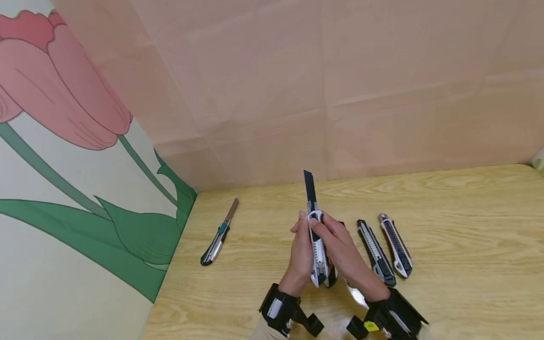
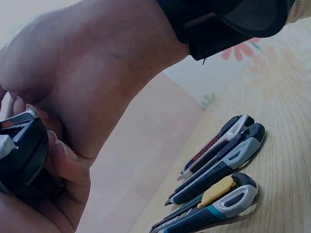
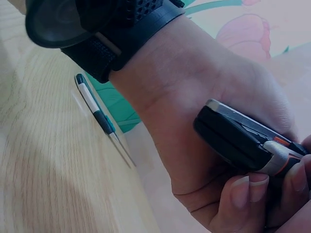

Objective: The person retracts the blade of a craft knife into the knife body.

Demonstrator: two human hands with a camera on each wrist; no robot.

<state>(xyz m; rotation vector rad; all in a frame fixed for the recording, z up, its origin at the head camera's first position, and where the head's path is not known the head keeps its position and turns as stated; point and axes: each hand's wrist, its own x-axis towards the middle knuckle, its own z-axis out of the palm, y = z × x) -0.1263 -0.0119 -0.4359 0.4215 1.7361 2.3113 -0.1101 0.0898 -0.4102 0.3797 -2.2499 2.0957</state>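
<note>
Both hands hold one utility knife [image 1: 318, 250] with a silver and black body, its long dark blade extended and pointing away from me. My left hand [image 1: 301, 255] grips the body from the left. From the other side my right hand [image 1: 346, 250] holds it, the thumb lying on the knife's upper face near the slider. In the right wrist view, the black butt of the knife [image 3: 231, 141] points toward the camera, with curled fingertips [image 3: 239, 194] below it. Hands cover part of the body.
A teal and silver utility knife [image 1: 217, 238] with its blade out lies left on the wooden table [image 1: 263, 236]. Right of my hands lie a grey-black knife [image 1: 376, 252] and a white-dark one [image 1: 396, 245]. A teal knife with yellow slider [image 2: 218, 206] lies beside them.
</note>
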